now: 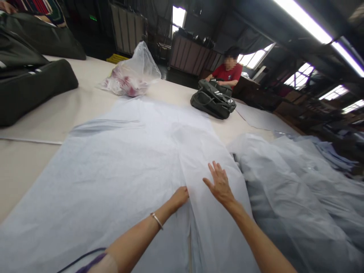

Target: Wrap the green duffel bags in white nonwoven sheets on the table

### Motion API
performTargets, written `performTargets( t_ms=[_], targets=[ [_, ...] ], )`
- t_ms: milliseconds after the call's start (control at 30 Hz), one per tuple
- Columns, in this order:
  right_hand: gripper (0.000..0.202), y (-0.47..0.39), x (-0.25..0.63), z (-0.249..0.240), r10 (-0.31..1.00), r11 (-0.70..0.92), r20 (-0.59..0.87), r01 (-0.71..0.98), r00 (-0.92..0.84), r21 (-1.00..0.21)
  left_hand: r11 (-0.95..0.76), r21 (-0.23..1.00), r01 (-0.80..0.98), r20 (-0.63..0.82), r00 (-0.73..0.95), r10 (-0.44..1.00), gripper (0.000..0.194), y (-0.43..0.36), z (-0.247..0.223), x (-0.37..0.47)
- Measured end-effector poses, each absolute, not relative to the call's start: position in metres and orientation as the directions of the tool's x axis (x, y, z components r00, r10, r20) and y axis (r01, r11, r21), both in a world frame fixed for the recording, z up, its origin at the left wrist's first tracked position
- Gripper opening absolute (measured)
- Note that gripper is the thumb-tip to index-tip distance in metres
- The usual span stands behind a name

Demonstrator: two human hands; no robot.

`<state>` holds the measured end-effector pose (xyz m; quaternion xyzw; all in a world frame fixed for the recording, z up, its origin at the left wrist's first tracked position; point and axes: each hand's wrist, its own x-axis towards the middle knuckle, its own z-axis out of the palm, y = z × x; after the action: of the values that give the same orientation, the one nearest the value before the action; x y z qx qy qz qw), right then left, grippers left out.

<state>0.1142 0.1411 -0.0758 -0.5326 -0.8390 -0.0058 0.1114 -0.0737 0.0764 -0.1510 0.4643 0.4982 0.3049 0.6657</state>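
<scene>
1. Appears, as a judgement, to be at the stage of laying and straightening the white sheet (113,170), spread over the table (25,167) across the lower left and centre of the frame.
2. Probably calls next for a steady hold at the edge of the overlapping flap (204,155), right of centre, and for light, flat pressure across it without dragging the layer below.
3. Curled nearly closed with the left hand (179,197), just below centre; seems to pinch the flap's edge, though too hidden at the fingertips to be certain.
4. Opened wide with the right hand (220,185), right of centre, palm down over the flap, pointing toward the top of the frame; grips nothing; impossible to tell whether touching or just above.
5. Angled inward with the left forearm (136,239) and right forearm (256,235), from the bottom edge toward the centre.
</scene>
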Motion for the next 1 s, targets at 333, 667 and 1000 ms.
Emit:
performTargets(
  t_ms=[333, 667, 1000],
  targets=[
    [0.062, 0.089, 0.103, -0.227, 0.853, 0.517, 0.099, 0.855, -0.512, -0.039, 0.257, 0.853, 0.455, -0.192, -0.184, 0.964, 0.041, 0.09, -0.148, -0.197],
    [0.057, 0.202, 0.06, -0.203, 0.797, 0.596, 0.272, 0.777, -0.54, -0.203, 0.413, 0.342, 0.844, -0.011, -0.436, 0.9, 0.05, 0.112, -0.158, -0.391],
    [0.08, 0.348, -0.052, -0.204, 0.888, 0.372, 0.334, 0.921, -0.317, -0.113, 0.363, 0.278, 0.889, 0.066, -0.395, 0.916, 0.042, 0.214, -0.162, -0.512]
  ],
)
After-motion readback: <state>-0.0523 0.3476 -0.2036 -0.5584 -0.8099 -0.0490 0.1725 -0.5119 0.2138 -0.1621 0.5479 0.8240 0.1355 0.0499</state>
